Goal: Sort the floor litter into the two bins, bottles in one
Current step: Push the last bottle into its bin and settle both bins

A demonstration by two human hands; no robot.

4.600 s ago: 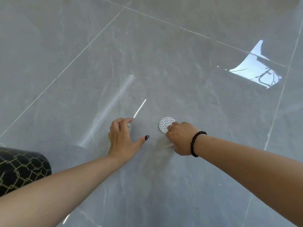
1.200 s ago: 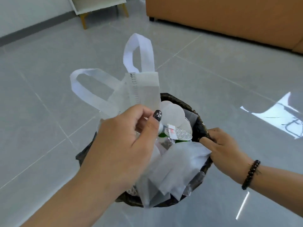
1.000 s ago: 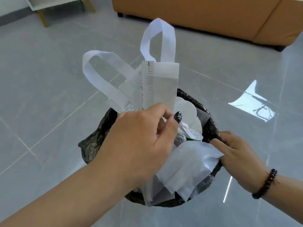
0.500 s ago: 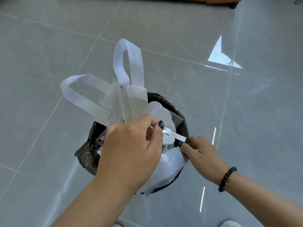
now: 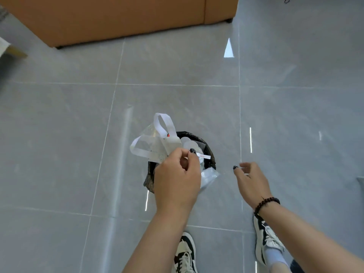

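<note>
A round bin with a black liner [image 5: 210, 154] stands on the grey tile floor, filled with litter. A white fabric bag [image 5: 157, 143] with two loop handles sticks out of its left side. White round discs [image 5: 190, 144] lie on top, and a pale sheet [image 5: 209, 175] hangs over the near rim. My left hand [image 5: 177, 174] hovers over the bin with fingers curled, pinching a patterned foil seal [image 5: 201, 159] with a white tab. To the right of the bin, my right hand [image 5: 252, 180] hangs relaxed and holds nothing. No second bin or bottle is in view.
An orange sofa [image 5: 118, 16] runs along the top of the view. A pale furniture leg [image 5: 13, 51] shows at the far left edge. My two black-and-white shoes [image 5: 185, 253] [image 5: 265, 240] stand just behind the bin.
My right hand has let go of the bin's rim and drawn away to the right. The view has risen, so the bin looks smaller. My left hand stays over the bin.
</note>
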